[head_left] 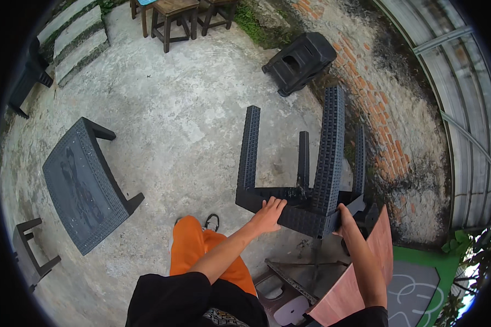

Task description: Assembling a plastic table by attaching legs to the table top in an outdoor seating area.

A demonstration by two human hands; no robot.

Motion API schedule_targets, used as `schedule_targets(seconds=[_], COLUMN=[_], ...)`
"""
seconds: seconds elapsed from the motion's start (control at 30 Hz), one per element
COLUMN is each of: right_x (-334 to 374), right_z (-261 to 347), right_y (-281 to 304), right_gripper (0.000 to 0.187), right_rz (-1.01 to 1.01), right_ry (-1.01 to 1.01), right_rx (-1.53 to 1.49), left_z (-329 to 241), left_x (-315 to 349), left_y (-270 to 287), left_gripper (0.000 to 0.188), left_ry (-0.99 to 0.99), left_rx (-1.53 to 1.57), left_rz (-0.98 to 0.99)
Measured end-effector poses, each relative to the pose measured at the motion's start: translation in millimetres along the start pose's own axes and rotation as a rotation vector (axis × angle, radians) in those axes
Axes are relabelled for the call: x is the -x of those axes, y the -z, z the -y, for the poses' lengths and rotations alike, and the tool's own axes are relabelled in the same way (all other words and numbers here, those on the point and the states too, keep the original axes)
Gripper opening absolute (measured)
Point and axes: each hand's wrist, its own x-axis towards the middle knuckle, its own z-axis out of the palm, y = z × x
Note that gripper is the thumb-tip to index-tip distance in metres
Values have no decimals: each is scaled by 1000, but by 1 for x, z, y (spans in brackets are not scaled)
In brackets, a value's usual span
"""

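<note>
A dark plastic table with a woven pattern (327, 158) is upside down in front of me, its legs pointing up. My left hand (269, 215) is closed over the near edge of its top, fingers bent over the rim. At the near right corner, beside the tallest-looking leg, my right hand (344, 219) grips the same table; part of that hand is hidden behind the frame. Below the table, a pinkish wooden board (360, 272) lies close under my right forearm.
A similar dark table (87, 180) lies tipped on its side at the left. A black plastic stool (300, 61) leans near the brick wall (382, 120). Wooden stools (174, 19) stand at the back. Stone steps (82, 49) are far left; a pale plastic seat (291, 312) is low.
</note>
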Motion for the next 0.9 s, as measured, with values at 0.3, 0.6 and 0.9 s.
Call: schedule_targets(seconds=[0.3, 0.6, 0.9], right_x=[-125, -120, -90], right_z=[130, 232, 315], right_y=[-156, -247, -343], right_gripper=[64, 75, 76], right_rz=[-309, -322, -455], right_ry=[-281, -390, 141], right_rx=[280, 377, 404], left_z=[167, 222, 273], left_x=[-116, -187, -275], left_y=[68, 167, 248], left_gripper=[78, 78, 86], left_ry=[179, 269, 346], left_rx=[199, 279, 358], left_rz=[198, 254, 257])
